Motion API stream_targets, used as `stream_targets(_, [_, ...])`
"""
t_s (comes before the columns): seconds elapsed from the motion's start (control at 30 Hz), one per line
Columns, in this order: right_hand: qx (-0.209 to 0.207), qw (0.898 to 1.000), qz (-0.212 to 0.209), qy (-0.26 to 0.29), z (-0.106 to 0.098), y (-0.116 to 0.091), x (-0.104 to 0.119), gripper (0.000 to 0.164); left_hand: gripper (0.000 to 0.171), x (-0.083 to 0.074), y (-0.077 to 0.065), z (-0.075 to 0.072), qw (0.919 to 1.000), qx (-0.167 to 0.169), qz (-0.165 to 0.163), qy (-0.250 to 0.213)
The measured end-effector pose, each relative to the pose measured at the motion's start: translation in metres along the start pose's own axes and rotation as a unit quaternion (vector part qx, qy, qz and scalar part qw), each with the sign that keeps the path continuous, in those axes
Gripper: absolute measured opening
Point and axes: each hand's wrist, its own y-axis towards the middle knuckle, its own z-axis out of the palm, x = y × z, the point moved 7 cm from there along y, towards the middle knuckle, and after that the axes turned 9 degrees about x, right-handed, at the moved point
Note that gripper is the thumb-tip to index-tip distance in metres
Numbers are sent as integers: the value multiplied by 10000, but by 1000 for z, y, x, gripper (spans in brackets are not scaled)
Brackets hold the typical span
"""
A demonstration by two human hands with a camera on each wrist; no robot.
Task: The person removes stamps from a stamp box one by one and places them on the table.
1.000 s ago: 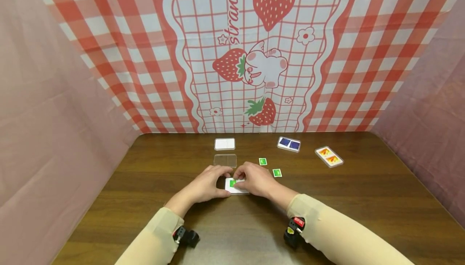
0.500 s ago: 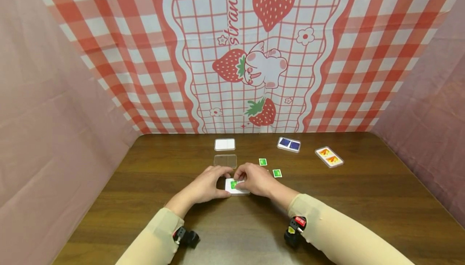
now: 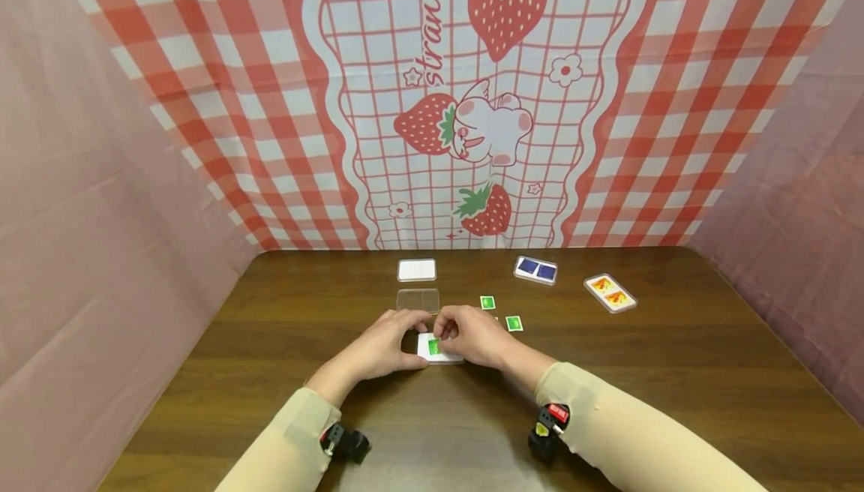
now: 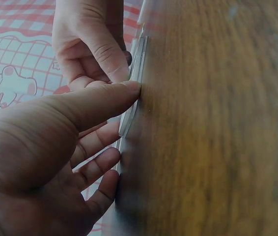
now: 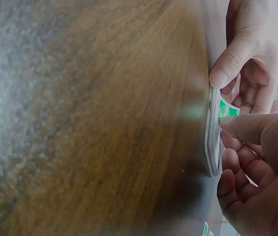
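A small white rectangular case [image 3: 423, 349] with a clear rim lies flat on the table in front of the person. The left hand [image 3: 386, 343] grips it at the left end, thumb on the near edge and fingers at the far edge. Over the case, the right hand [image 3: 475, 336] pinches a small green picture square [image 3: 434, 346] by its right side. In the right wrist view the green square [image 5: 229, 109] bends up from the case [image 5: 211, 140], its edge under the right thumb. The right fingers cover the case's right part in the head view.
Two loose green squares [image 3: 514, 323] lie right of the hands. A clear cover [image 3: 417, 300] and a white case [image 3: 416, 270] lie behind them. Further right are a case with two dark blue squares [image 3: 536, 270] and one with two orange pictures [image 3: 610, 293].
The green square has shifted slightly toward the case's near edge, with a small movement of the right fingers. The left hand keeps its grip on the case.
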Motion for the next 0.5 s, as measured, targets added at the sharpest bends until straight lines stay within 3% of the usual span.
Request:
stream_targets(0.03, [-64, 9999, -154, -42, 3, 3, -9, 18, 65, 0, 0, 0, 10000, 11, -14, -3])
stream_targets(0.13, [-129, 9997, -195, -5, 2, 1, -9, 16, 67, 0, 0, 1, 9999, 53, -51, -82])
stream_targets(0.3, [-49, 9997, 67, 215, -6, -4, -3, 14, 67, 5, 1, 3, 9998, -40, 146, -135])
stream_targets(0.5, [-37, 9992, 188, 345, -22, -8, -9, 8, 72, 31, 9, 14, 9995, -215, 231, -88])
